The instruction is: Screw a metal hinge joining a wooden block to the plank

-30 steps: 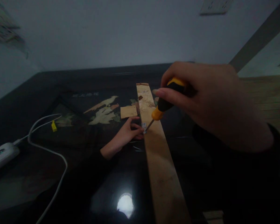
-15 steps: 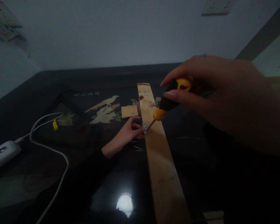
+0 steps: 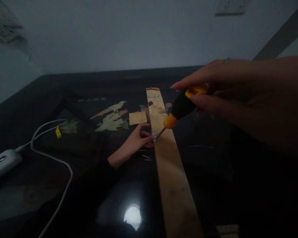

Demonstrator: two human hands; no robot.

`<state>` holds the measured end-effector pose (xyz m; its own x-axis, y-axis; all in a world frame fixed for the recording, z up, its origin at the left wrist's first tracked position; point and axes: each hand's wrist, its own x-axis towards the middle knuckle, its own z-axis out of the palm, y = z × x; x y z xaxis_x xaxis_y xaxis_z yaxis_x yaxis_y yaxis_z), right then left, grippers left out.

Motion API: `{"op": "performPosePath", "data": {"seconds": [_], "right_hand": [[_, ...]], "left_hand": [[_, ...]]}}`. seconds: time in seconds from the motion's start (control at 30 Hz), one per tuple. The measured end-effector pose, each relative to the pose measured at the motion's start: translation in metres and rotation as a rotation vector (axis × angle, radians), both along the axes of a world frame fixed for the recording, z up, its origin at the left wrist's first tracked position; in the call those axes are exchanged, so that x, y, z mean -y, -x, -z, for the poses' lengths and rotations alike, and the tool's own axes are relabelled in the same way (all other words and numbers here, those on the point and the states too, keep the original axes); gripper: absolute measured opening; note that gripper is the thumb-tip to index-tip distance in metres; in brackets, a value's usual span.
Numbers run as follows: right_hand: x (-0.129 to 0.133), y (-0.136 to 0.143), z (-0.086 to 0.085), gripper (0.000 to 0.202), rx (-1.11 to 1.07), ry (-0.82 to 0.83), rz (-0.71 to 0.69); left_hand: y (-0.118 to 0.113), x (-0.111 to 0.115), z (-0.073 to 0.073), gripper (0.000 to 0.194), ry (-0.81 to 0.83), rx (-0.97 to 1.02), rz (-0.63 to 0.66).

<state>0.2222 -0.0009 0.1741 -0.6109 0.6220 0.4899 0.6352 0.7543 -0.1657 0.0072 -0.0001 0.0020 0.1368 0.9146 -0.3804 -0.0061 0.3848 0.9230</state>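
My right hand (image 3: 228,89) is closed round the upper end of a yellow and black screwdriver (image 3: 180,109). The tool slants down to the left, its tip at a small metal bracket (image 3: 154,133) on the left edge of a long wooden board (image 3: 170,162). At that same edge, my left hand (image 3: 140,138) has its fingertips pressed against the bracket. Whether a screw sits under the tip is too small to make out. Two thin screws or nails (image 3: 147,158) lie on the dark tabletop just left of the board.
A small square wood piece (image 3: 137,118) lies beyond my left hand. On the left are a white power strip (image 3: 5,163), its looping cable (image 3: 64,162) and a yellow tag (image 3: 58,132). The glossy black table (image 3: 114,185) meets a wall (image 3: 114,36) at the back.
My right hand has turned and shifted around the screwdriver handle, which leans slightly more to the right. The left hand, bracket and board stay in place.
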Motion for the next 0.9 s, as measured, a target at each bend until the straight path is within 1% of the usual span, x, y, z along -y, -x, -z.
{"op": "performPosePath", "data": {"seconds": [0.1,0.17,0.23,0.27,0.3,0.33,0.43,0.53,0.6,0.67,0.73,0.83,0.9], "right_hand": [[0.001,0.011,0.003,0.02,0.019,-0.106,0.09],[0.0,0.019,0.007,0.026,0.013,-0.172,0.199],[-0.002,0.024,0.01,0.033,0.009,-0.197,0.298],[-0.003,0.024,0.011,0.036,0.013,-0.198,0.323],[-0.004,0.023,0.011,0.038,0.016,-0.195,0.321],[-0.005,0.021,0.011,0.04,0.023,-0.187,0.289],[-0.004,0.009,0.007,0.042,0.033,-0.132,0.139],[0.0,-0.001,0.001,0.032,0.006,-0.055,0.022],[0.002,-0.002,-0.001,0.03,-0.011,-0.029,-0.007],[0.003,0.002,0.0,0.025,-0.002,-0.06,0.028],[0.002,0.009,0.002,0.019,0.017,-0.129,0.113],[-0.001,0.018,0.008,0.029,0.03,-0.209,0.27],[-0.004,0.02,0.01,0.035,0.03,-0.211,0.307]], "left_hand": [[-0.001,0.0,-0.001,0.048,-0.006,-0.004,-0.002],[-0.001,0.0,-0.001,0.048,-0.005,-0.014,0.003],[-0.001,0.0,0.0,0.048,-0.005,-0.023,0.004],[-0.001,0.0,0.0,0.049,-0.008,-0.025,0.005],[0.0,0.0,0.001,0.049,-0.011,-0.024,0.005],[0.001,0.0,0.001,0.05,-0.015,-0.02,0.005],[0.002,0.0,0.002,0.051,-0.018,-0.004,0.011],[0.002,0.001,0.001,0.05,-0.016,-0.005,0.013],[0.002,0.001,0.0,0.05,-0.013,-0.009,0.011],[0.001,0.001,-0.001,0.05,-0.007,-0.012,0.008],[0.0,0.001,-0.001,0.049,-0.005,-0.013,0.005],[0.0,0.001,0.0,0.049,-0.007,-0.014,0.003],[0.0,0.0,0.001,0.049,-0.007,-0.017,0.0]]}}
